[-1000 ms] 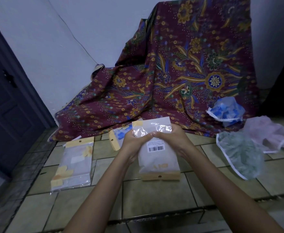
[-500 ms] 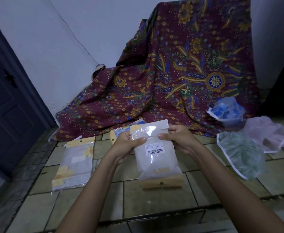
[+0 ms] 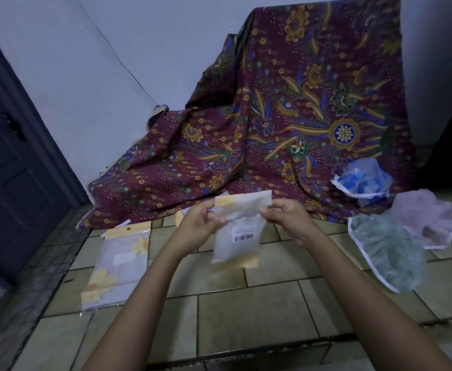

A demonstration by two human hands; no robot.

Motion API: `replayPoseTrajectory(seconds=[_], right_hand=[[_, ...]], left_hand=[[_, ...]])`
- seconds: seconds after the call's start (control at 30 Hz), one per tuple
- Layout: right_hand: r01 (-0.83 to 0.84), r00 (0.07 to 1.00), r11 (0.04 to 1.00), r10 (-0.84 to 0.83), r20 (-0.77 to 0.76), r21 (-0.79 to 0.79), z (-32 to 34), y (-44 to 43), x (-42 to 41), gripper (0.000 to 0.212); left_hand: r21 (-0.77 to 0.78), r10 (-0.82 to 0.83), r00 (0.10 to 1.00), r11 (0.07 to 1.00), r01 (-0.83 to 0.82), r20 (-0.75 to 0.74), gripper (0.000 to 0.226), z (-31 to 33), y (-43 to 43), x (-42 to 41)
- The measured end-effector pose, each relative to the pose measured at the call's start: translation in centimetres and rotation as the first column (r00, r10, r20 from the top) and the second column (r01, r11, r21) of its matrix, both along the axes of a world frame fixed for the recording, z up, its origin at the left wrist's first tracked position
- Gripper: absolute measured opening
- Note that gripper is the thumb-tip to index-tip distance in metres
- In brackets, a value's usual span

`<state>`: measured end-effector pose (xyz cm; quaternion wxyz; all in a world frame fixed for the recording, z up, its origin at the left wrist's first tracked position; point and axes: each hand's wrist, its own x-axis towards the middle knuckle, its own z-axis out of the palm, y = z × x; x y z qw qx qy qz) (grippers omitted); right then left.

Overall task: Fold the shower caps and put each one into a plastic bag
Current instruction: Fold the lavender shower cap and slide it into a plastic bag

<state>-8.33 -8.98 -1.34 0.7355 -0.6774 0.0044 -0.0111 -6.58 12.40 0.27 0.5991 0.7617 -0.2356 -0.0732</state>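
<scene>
Both hands hold up a filled clear plastic bag (image 3: 237, 236) with a barcode label above the beige tiled floor (image 3: 246, 317).
The left hand (image 3: 200, 223) pinches the bag's top flap at 9 o'clock and the right hand (image 3: 286, 218) pinches it at 3 o'clock, so the bag hangs between them. A green crinkled shower cap (image 3: 385, 253) lies at 4 o'clock of the right hand, apart.

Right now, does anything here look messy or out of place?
Nothing looks spilled or damaged. Three shower caps lie crumpled and unfolded on the right: the blue cap against the patterned cloth, the green cap and pink cap on the tiles.
</scene>
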Motion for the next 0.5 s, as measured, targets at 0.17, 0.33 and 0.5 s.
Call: replayPoseTrajectory(seconds=[0.17,0.33,0.5], right_hand=[[0.235,0.970,0.967,-0.227,0.089,-0.095,-0.2,1.6,1.3,0.033],[0.206,0.978,0.935,-0.208,0.025,-0.287,-2.9,2.3,1.8,0.029],[0.160,0.977,0.796,-0.214,-0.024,-0.583,-6.6,2.0,1.3,0.028]], left_hand=[[0.162,0.235,0.730,0.889,-0.428,0.642,0.040,0.4,-0.6,1.4],[0.353,-0.073,0.385,0.582,-0.732,0.920,0.049,-2.3,-1.6,4.1],[0.833,-0.150,0.829,0.245,-0.497,0.539,0.053,-5.9,-4.1,6.0]])
